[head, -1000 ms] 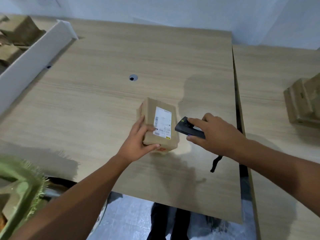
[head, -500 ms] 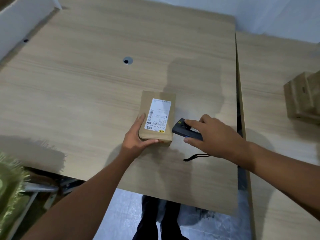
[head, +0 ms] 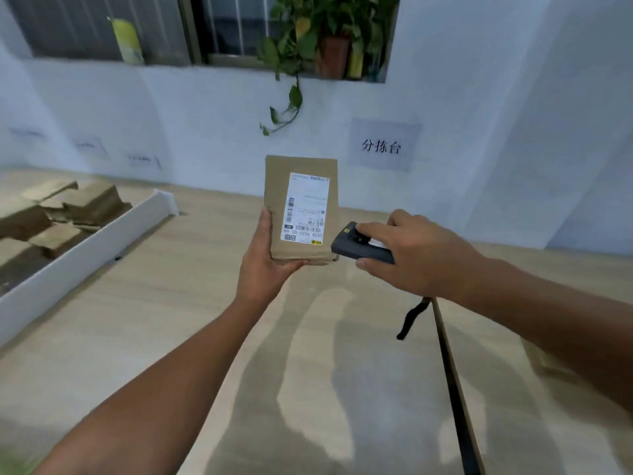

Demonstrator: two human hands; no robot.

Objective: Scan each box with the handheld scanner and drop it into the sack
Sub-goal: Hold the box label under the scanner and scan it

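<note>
A brown cardboard box (head: 277, 204) with a white shipping label facing me stands upright in the air above the table. My left hand (head: 263, 265) grips it from the lower left, thumb along its side. My right hand (head: 414, 255) holds a black handheld scanner (head: 356, 246), whose front end touches or nearly touches the box's lower right corner. A black wrist strap (head: 411, 318) dangles below that hand. The sack is out of view apart from a green blur at the bottom left corner.
A white tray (head: 85, 255) at the left holds several brown boxes (head: 68, 207). The wooden table (head: 154, 320) meets a second table at a dark gap (head: 452, 389) on the right. Behind are a white wall, a paper sign (head: 382, 145) and a potted plant (head: 325, 32).
The box was lying flat on the table under my left hand; it is now lifted and held upright. My view has tilted up to the wall. The scanner stays next to the box.
</note>
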